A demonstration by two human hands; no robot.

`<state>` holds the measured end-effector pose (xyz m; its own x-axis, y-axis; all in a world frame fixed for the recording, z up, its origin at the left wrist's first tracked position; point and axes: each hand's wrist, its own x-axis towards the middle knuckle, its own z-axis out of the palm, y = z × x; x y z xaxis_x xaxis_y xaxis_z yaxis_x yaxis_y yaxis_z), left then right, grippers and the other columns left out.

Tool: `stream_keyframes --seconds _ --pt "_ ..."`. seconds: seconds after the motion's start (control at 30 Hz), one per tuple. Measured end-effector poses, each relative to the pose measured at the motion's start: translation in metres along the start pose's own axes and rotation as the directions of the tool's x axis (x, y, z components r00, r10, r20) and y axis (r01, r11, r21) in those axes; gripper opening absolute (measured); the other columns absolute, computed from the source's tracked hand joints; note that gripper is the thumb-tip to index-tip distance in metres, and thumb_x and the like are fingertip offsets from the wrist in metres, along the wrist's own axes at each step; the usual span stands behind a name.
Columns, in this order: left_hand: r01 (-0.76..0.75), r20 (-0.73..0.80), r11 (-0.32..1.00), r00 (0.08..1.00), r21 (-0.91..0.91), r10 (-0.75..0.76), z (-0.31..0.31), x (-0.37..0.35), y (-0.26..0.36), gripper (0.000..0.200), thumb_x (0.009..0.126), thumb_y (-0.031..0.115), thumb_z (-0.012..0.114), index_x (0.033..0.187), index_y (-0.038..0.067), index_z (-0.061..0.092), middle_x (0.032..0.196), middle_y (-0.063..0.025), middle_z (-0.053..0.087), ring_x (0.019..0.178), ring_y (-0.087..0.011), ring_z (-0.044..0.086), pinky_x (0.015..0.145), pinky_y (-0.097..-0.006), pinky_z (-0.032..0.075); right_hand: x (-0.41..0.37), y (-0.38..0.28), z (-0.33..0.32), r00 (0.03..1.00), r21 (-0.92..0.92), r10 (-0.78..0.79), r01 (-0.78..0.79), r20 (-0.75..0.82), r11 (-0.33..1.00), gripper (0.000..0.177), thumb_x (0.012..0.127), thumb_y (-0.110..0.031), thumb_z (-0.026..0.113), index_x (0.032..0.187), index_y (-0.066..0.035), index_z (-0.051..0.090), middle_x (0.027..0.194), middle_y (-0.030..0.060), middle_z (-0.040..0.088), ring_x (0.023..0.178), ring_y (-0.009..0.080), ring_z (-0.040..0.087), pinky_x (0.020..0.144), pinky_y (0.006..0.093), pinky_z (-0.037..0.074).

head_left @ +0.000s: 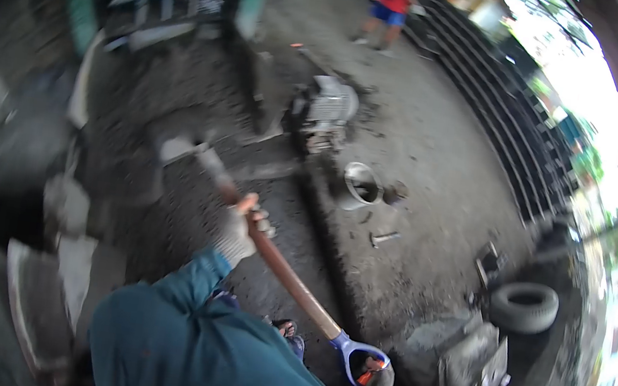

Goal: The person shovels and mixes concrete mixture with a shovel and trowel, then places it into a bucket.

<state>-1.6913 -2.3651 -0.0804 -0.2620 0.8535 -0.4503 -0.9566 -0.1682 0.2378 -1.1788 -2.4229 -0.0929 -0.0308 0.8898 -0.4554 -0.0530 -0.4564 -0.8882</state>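
A shovel with a brown wooden shaft (286,276) runs diagonally across the view. Its blade (178,148) lies at the upper left against dark, loose material (132,111) and looks blurred. My left hand (243,227), in a pale glove with bare fingertips, is wrapped round the lower shaft. At the other end, my right hand (377,375) is closed on the purple D-shaped handle (352,349), with orange showing at the fingers.
A bucket (360,186) and a motor (330,106) stand beyond the trench-like edge. A tire (523,307) lies at the right near rubble (470,363). Dark steps (485,99) curve behind. A person in red (390,8) stands far off. Concrete slabs (30,297) are at left.
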Motion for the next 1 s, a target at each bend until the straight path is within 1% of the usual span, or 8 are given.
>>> stream_keyframes --seconds 0.13,0.27,0.37,0.7,0.87,0.9,0.97,1.0 --pt "0.044 -0.077 0.999 0.996 0.008 -0.043 -0.003 -0.018 -0.014 0.027 0.093 0.025 0.065 0.075 0.015 0.049 0.062 -0.0018 0.05 0.053 -0.0221 0.05 0.065 -0.0439 0.045 0.031 0.055 -0.059 0.967 -0.524 -0.251 0.23 0.032 0.82 0.024 0.079 -0.017 0.066 0.094 0.001 0.072 0.084 0.0057 0.07 0.076 0.0165 0.064 0.069 0.0297 0.05" --pt "-0.017 -0.077 0.994 0.997 -0.111 0.009 -0.019 -0.012 -0.005 0.023 0.092 0.026 0.067 0.08 0.016 0.05 0.066 -0.0021 0.051 0.058 -0.0217 0.053 0.066 -0.0451 0.046 0.021 0.021 -0.027 0.992 -0.228 0.107 -0.121 -0.073 0.966 0.026 0.079 -0.018 0.069 0.098 0.0 0.072 0.089 0.0052 0.07 0.078 0.0153 0.064 0.071 0.0298 0.052" --pt "0.017 -0.058 0.991 0.998 -0.133 -0.025 -0.006 -0.01 0.0 0.023 0.092 0.026 0.068 0.082 0.016 0.05 0.069 -0.0024 0.052 0.059 -0.0219 0.054 0.069 -0.0463 0.046 0.016 -0.016 -0.001 0.952 0.152 0.297 -0.306 0.078 0.94 0.026 0.081 -0.019 0.07 0.099 -0.001 0.067 0.085 0.0072 0.067 0.071 0.0225 0.063 0.063 0.0341 0.052" --pt "0.09 -0.029 0.993 0.995 -0.079 -0.092 -0.007 0.031 0.076 0.018 0.083 0.007 0.062 0.069 0.01 0.051 0.067 -0.005 0.051 0.056 -0.0238 0.053 0.067 -0.0494 0.048 0.038 -0.043 0.1 0.949 0.226 0.309 -0.315 0.062 0.922 0.015 0.085 -0.02 0.064 0.084 -0.007 0.057 0.07 0.0037 0.053 0.06 0.0211 0.053 0.055 0.035 0.045" --pt "-0.087 0.065 0.992 0.995 0.092 0.082 -0.002 0.093 0.169 0.016 0.075 0.008 0.06 0.065 0.009 0.048 0.064 -0.0067 0.049 0.051 -0.0237 0.049 0.06 -0.0473 0.047 0.04 -0.053 0.204 0.921 0.294 0.222 -0.319 0.319 0.901 0.017 0.088 -0.021 0.061 0.077 -0.01 0.052 0.063 0.002 0.046 0.054 0.0203 0.048 0.051 0.0354 0.041" --pt "-0.143 0.059 0.981 0.989 0.132 0.137 0.001 0.104 0.191 0.013 0.073 0.008 0.06 0.067 0.009 0.048 0.064 -0.0069 0.049 0.051 -0.0232 0.049 0.058 -0.0461 0.046 0.035 -0.064 0.249 0.954 0.179 0.267 -0.289 0.137 0.94 0.025 0.087 -0.024 0.062 0.073 -0.014 0.044 0.062 -0.0013 0.035 0.054 0.0186 0.039 0.05 0.0346 0.034" --pt "-0.236 0.015 0.954 0.971 0.186 0.238 0.006 0.125 0.234 0.017 0.08 0.014 0.06 0.068 0.008 0.051 0.067 -0.0088 0.052 0.051 -0.0231 0.052 0.054 -0.0433 0.049 0.058 -0.041 0.288 0.822 0.474 0.069 -0.392 0.565 0.788 0.022 0.089 -0.027 0.061 0.075 -0.016 0.047 0.064 -0.0032 0.032 0.054 0.0142 0.03 0.051 0.0313 0.026" --pt "-0.379 0.091 0.888 0.925 0.26 0.368 -0.013 0.152 0.252 0.023 0.084 0.02 0.062 0.068 0.008 0.05 0.066 -0.0066 0.052 0.051 -0.0219 0.051 0.053 -0.0412 0.048 0.058 -0.047 0.311 0.892 0.303 0.024 -0.178 0.452 0.936 0.018 0.09 -0.026 0.063 0.083 -0.011 0.054 0.073 0.001 0.047 0.062 0.0174 0.045 0.057 0.0333 0.038"
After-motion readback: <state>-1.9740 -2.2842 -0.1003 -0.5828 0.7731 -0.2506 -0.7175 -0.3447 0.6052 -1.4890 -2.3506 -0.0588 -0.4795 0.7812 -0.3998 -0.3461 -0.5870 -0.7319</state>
